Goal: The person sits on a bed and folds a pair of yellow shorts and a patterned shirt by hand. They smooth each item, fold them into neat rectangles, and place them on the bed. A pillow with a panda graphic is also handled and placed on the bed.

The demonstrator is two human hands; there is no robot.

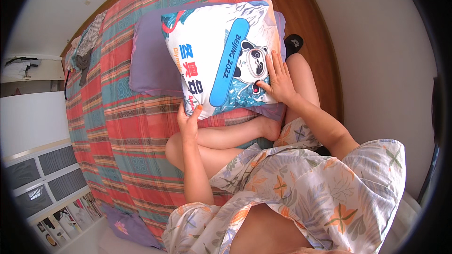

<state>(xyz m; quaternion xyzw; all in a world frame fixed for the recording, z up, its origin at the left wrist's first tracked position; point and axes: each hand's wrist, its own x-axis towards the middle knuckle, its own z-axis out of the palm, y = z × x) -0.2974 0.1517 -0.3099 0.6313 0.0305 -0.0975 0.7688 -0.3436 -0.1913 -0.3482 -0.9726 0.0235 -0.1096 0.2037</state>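
A square white cushion (197, 31) with a printed panda mascot and a blue snowboard lies over a purple pillow (155, 53) on the bed. My left hand (189, 121) grips the cushion's near left corner, its thumb on top and the other fingers hidden at the edge or beneath. On the cushion's right side, beside the mascot, my right hand (279, 79) rests with its fingers spread flat on the fabric. My crossed leg is just below the cushion's near edge.
A striped woven cover (120, 127) spreads over the bed. Crumpled clothes (88, 44) lie at its far left edge, and another purple pillow (130, 225) at the lower left. A black slipper (293, 43) is on the wooden floor (317, 63), beside the wall.
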